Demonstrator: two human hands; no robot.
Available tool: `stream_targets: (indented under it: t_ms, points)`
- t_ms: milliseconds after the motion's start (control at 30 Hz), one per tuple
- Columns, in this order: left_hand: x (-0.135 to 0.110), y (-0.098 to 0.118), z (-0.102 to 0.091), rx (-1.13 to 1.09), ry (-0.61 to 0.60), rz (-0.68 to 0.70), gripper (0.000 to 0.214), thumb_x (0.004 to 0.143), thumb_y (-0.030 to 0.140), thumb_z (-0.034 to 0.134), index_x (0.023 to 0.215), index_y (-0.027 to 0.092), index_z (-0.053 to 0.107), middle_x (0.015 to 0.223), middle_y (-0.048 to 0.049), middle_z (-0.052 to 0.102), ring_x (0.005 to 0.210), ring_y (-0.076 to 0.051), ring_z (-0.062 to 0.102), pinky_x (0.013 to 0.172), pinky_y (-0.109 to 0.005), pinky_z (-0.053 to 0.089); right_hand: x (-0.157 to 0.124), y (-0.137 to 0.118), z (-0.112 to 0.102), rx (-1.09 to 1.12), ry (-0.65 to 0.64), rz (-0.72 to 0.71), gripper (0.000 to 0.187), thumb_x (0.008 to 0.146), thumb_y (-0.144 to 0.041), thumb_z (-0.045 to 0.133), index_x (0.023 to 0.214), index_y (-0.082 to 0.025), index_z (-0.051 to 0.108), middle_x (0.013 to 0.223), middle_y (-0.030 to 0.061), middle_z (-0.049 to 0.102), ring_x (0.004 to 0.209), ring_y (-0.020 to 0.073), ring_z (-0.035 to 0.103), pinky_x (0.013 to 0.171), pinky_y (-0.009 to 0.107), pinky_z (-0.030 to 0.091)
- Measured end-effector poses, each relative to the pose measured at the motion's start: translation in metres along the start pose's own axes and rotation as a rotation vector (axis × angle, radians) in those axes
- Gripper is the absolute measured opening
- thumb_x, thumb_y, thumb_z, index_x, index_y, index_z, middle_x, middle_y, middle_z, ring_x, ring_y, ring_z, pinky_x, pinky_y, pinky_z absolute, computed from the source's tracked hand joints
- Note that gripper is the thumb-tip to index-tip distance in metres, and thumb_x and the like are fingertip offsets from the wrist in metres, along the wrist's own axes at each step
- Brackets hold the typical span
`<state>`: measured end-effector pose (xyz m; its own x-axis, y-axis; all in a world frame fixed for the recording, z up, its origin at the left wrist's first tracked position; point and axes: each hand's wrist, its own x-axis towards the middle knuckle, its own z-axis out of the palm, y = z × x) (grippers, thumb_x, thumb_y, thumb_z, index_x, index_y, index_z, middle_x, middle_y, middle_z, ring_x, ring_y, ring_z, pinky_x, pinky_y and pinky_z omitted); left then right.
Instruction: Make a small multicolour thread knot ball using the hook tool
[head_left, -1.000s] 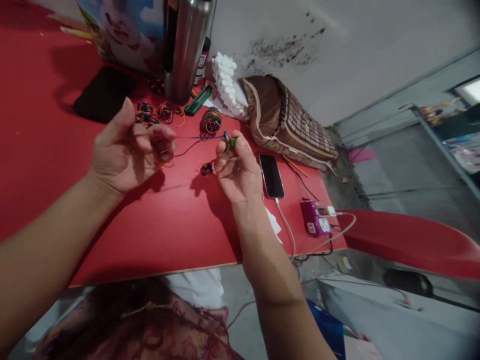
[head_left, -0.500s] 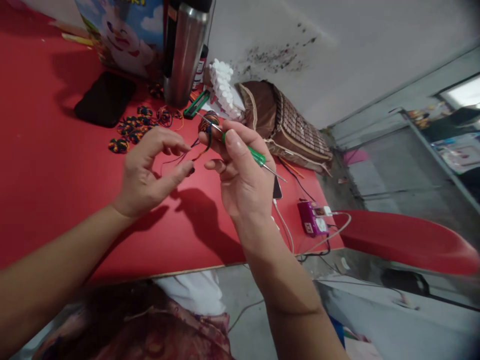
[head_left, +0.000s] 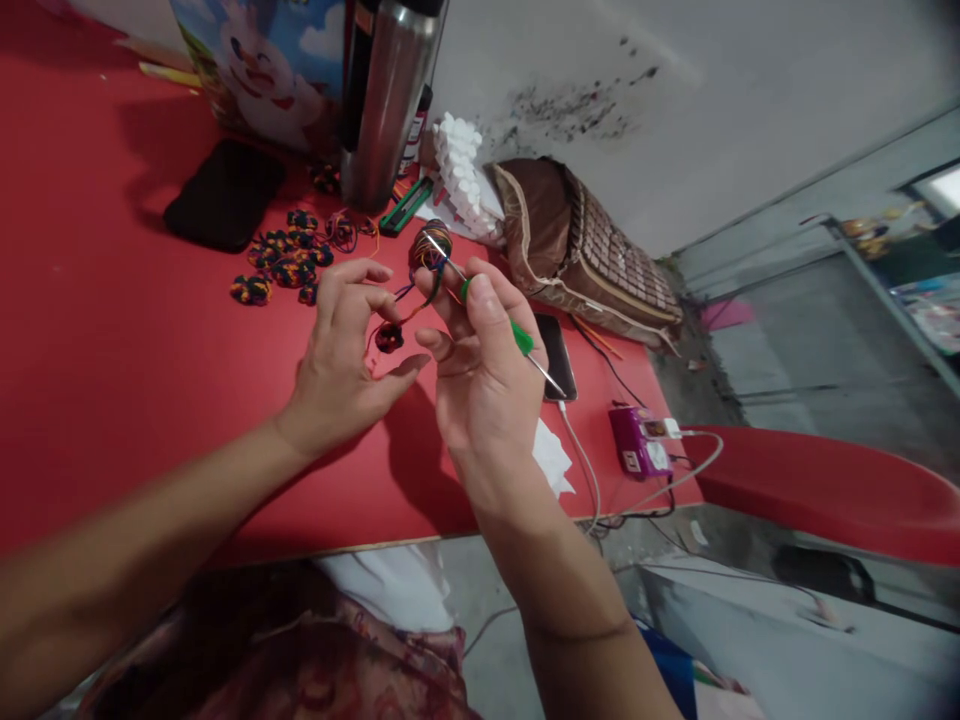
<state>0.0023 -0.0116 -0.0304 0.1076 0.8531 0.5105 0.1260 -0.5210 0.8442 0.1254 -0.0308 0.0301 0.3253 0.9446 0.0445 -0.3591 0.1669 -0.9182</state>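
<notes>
My right hand (head_left: 484,350) grips a double-ended crochet hook (head_left: 523,338) with a green handle and thin metal ends. Dark multicoloured yarn (head_left: 427,295) runs by its fingertips. A small dark crocheted piece (head_left: 389,337) hangs from the yarn, between my two hands. My left hand (head_left: 349,350) is beside that piece with thumb and fingers apart, holding nothing that I can see. Just beyond my right fingertips lies a ball of multicoloured yarn (head_left: 431,243). Several small crocheted pieces (head_left: 289,262) in the same colours lie on the red table (head_left: 150,400), left of the ball.
A black phone-like object (head_left: 225,195), a steel flask (head_left: 390,105) and a green cutter (head_left: 406,207) lie or stand toward the back. A brown bag (head_left: 592,240) leans by the wall. On the right are a plugged-in phone (head_left: 555,350) and a purple power box (head_left: 636,440) with cables.
My left hand has tilted and moved right, its thumb and fingers spreading. The small crocheted piece now shows below the yarn. The whole view has shifted slightly.
</notes>
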Motion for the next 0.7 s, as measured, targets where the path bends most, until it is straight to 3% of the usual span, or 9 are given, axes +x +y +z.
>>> stream_targets:
  t_ms: [167, 333, 433, 533, 700]
  points:
    - [0.002, -0.004, 0.000, -0.041, -0.006, -0.110, 0.024, 0.092, 0.030, 0.078, 0.109, 0.026, 0.062, 0.137, -0.0075, 0.057, 0.137, -0.031, 0.051, 0.099, -0.045, 0.051, -0.001, -0.002, 0.001, -0.034, -0.017, -0.005, 0.008, 0.094, -0.036, 0.072, 0.102, -0.034, 0.071, 0.110, 0.0003, 0.081, 0.126, 0.0236, 0.078, 0.079, 0.033, 0.073]
    - [0.006, -0.003, 0.002, 0.011, -0.007, -0.005, 0.021, 0.090, 0.010, 0.066, 0.102, 0.026, 0.062, 0.121, -0.0080, 0.062, 0.119, -0.025, 0.058, 0.097, -0.043, 0.053, -0.002, -0.002, 0.003, -0.008, 0.011, 0.003, 0.005, 0.093, -0.033, 0.074, 0.098, -0.032, 0.073, 0.104, -0.0001, 0.081, 0.106, 0.0198, 0.082, 0.067, 0.026, 0.070]
    - [0.006, -0.002, 0.000, -0.056, -0.018, -0.001, 0.021, 0.091, 0.007, 0.062, 0.101, 0.026, 0.066, 0.119, -0.0091, 0.064, 0.117, -0.025, 0.060, 0.097, -0.043, 0.054, 0.002, 0.000, 0.000, -0.030, 0.004, -0.028, 0.007, 0.094, -0.034, 0.075, 0.100, -0.033, 0.073, 0.105, -0.0015, 0.081, 0.113, 0.0198, 0.081, 0.072, 0.027, 0.070]
    - [0.007, 0.002, -0.006, -0.174, -0.067, -0.111, 0.020, 0.092, 0.007, 0.061, 0.092, 0.026, 0.070, 0.116, -0.0092, 0.065, 0.120, -0.026, 0.061, 0.100, -0.043, 0.055, 0.009, 0.003, -0.009, -0.086, 0.005, -0.059, 0.010, 0.093, -0.037, 0.076, 0.102, -0.035, 0.073, 0.107, -0.0021, 0.082, 0.118, 0.0186, 0.079, 0.077, 0.027, 0.069]
    - [0.009, 0.009, -0.017, -0.318, -0.114, -0.256, 0.015, 0.094, 0.017, 0.069, 0.083, 0.025, 0.077, 0.110, -0.0084, 0.068, 0.096, -0.023, 0.066, 0.080, -0.038, 0.058, 0.021, 0.007, -0.024, -0.085, -0.025, -0.048, 0.015, 0.087, -0.040, 0.082, 0.099, -0.033, 0.076, 0.103, -0.0014, 0.082, 0.110, 0.0175, 0.081, 0.071, 0.023, 0.064]
